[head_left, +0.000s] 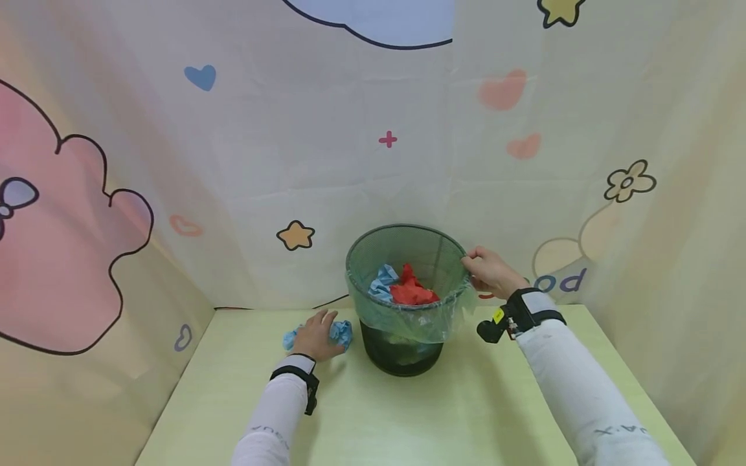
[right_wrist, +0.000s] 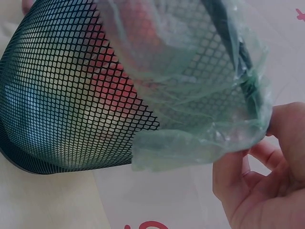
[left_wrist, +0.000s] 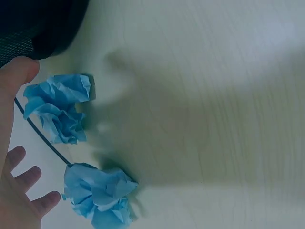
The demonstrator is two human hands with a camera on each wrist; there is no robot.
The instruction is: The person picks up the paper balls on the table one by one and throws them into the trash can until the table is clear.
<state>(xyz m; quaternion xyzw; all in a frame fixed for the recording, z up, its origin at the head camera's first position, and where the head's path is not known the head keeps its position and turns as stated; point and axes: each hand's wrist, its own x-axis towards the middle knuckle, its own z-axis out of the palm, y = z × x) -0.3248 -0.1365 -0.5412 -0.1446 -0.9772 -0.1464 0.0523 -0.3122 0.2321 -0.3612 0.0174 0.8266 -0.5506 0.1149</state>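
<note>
A black mesh wastebasket (head_left: 399, 356) stands on the table with a green translucent bag (head_left: 410, 321) folded over its rim. Inside lie crumpled red paper (head_left: 412, 291) and crumpled light blue paper (head_left: 382, 283). At the right side of the rim, my right hand (head_left: 494, 272) pinches the edge and bag between thumb and fingers. Left of the basket, my left hand (head_left: 315, 338) reaches over two crumpled blue paper balls, its fingers spread. In the left wrist view one ball (left_wrist: 57, 109) lies near the thumb, the other (left_wrist: 99, 195) by the fingertips; neither is gripped.
The pale wooden table (head_left: 233, 395) runs back to a printed curtain (head_left: 303, 149) close behind the basket. More curtain hangs along both sides. A dark thin line (left_wrist: 47, 140) shows behind the paper balls in the left wrist view.
</note>
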